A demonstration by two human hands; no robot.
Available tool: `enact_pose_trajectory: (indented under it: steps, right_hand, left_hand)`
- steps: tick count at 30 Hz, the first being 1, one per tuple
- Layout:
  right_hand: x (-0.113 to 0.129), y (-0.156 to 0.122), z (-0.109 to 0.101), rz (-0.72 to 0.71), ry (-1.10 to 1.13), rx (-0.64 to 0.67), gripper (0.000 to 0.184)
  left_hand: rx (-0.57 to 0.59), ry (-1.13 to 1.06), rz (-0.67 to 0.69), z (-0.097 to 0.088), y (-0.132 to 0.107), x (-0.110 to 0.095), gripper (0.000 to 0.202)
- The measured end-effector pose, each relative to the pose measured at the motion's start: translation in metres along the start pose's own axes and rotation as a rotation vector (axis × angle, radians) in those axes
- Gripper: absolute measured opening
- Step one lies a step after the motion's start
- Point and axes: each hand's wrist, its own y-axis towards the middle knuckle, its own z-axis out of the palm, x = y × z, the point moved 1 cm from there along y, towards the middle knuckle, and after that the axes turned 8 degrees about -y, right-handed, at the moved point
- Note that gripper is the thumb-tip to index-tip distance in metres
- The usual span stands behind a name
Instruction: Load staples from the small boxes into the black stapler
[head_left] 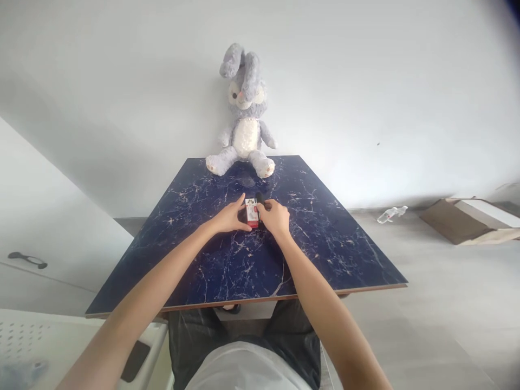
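At the bottom of the frame sit the person's lap and white shirt, with both bare forearms running up toward the middle; at the lower left is a white perforated surface (24, 338) with a dark flat thing (136, 360) lying beside it. The dark blue marbled table (333, 254) fills the centre; just above its middle the left hand (229, 218) and the right hand (276, 218) meet around a small red and white box (252, 213), which stands upright on the tabletop; the left hand's fingers curl against its left side and the right hand closes on its right side, so both grip it; a small black thing (260, 198) shows just behind the box, too small to make out. At the far edge of the table a grey and white plush rabbit (245, 116) sits against the white wall. On the floor at the right of the frame lie a clear plastic bottle (390, 214) and, further right, a flattened cardboard box (471, 221); at the left a white cabinet front carries a dark handle (27, 260).
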Motion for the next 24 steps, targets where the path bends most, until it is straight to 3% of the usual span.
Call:
enact_pose_trajectory:
  steps: [3,8,11,14,18,22,24]
  right_hand:
    - [-0.035,0.018,-0.009,0.09,0.121,-0.085,0.037]
    - [-0.11,0.054,-0.039,0.188,0.246,-0.164,0.043]
    - [-0.143,0.069,-0.056,0.213,0.209,-0.227,0.046]
    - [-0.158,0.076,-0.063,0.239,0.196,-0.255,0.049]
    - [-0.155,0.077,-0.067,0.266,0.172,-0.322,0.053]
    - [-0.13,0.058,-0.08,0.294,0.118,-0.55,0.05]
    - [-0.106,0.033,-0.09,0.258,0.236,-0.578,0.046]
  left_hand:
    - [-0.046,-0.007,0.041,0.025,0.053,-0.013,0.135]
    - [-0.074,0.055,0.048,0.074,0.133,-0.055,0.133]
    - [-0.031,0.123,0.055,0.099,0.168,-0.078,0.129]
    - [-0.013,0.146,0.045,0.114,0.187,-0.09,0.124]
    - [-0.098,0.174,0.05,0.121,0.176,-0.091,0.113]
    - [-0.329,0.192,0.212,0.116,0.126,-0.09,0.073]
    - [-0.35,0.199,0.292,0.108,0.093,-0.087,0.056]
